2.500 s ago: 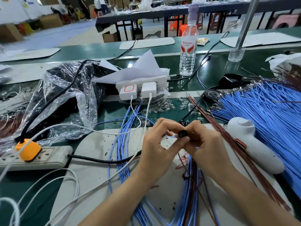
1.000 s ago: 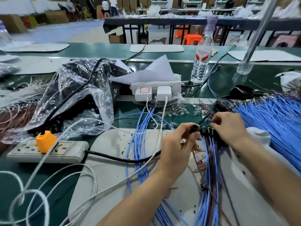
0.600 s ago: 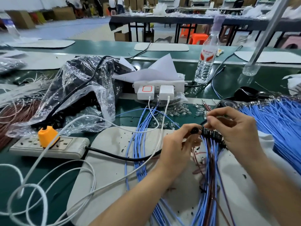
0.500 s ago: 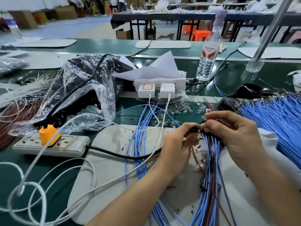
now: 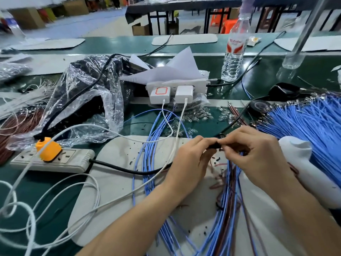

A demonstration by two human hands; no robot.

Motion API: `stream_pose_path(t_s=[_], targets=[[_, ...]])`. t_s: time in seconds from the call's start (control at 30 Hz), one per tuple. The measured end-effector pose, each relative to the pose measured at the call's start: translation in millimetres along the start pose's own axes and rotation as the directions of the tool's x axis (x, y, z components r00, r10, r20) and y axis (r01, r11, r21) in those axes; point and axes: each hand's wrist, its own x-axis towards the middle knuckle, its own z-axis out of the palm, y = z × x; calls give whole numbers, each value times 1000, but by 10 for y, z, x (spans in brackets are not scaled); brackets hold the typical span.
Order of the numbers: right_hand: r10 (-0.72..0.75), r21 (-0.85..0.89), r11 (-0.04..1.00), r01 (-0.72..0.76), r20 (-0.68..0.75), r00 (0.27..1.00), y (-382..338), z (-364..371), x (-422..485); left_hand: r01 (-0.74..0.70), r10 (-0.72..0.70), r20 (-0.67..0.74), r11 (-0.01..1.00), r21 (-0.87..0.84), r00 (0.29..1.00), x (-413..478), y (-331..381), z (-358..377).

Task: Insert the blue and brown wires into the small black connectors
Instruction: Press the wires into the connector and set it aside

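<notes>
Green bench: white mat, power strip, blue wires.

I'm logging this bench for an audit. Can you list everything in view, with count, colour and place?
small black connector: one, black, pinched between both hands
blue wire pile: many, blue, right side of the bench
blue and brown wires: one bundle, on the pad below the hands
work pad: one, pale grey, front centre
power strip: one, off-white, left
orange plug: one, orange, in the power strip
chargers: two, white, centre back
water bottle: one, clear with red label, back right
plastic bag: one, clear, dark contents, back left
white cables: several, white, front left
white handheld device: one, white, beside the right hand
left hand: pinches the connector
right hand: pinches the connector's other end
</notes>
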Motion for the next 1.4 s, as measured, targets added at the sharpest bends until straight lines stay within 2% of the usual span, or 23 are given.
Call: stream_pose_path(t_s=[0.1,0.17,0.23,0.3,0.43,0.57,0.83,1.0,1.17,1.3,1.4], targets=[[-57,-58,996,62,84,995,35,-56,12,-61,54,68,993,106,996,9,2,-20],[72,124,989,-84,99,992,17,-67,17,-79,71,71,991,112,995,25,3,-40],[239,391,878,-275,138,961,-4,-71,24,-34,31,53,998,45,998,26,33,-43],[328,534,766,-358,154,932,-4,-62,30,36,-33,72,998,-43,997,12,79,-32],[443,655,589,-473,228,867,20,-28,28,76,-69,120,996,-53,990,1,114,-16],[474,651,540,-533,288,832,46,-27,29,103,-102,134,995,6,986,-4,116,-28],[406,569,646,-509,309,860,77,-60,24,56,-57,174,998,7,983,-8,102,-47],[386,604,609,-514,340,857,85,-94,22,60,-51,180,997,-45,982,-17,102,-52],[364,598,617,-512,361,859,30,-106,42,58,-42,162,994,-94,986,-14,108,-56],[341,617,623,-481,339,877,-21,-92,70,55,-45,85,991,-125,995,-11,106,-60],[356,611,662,-434,253,900,-32,-10,15,87,-78,71,987,-135,994,-4,117,-67]])
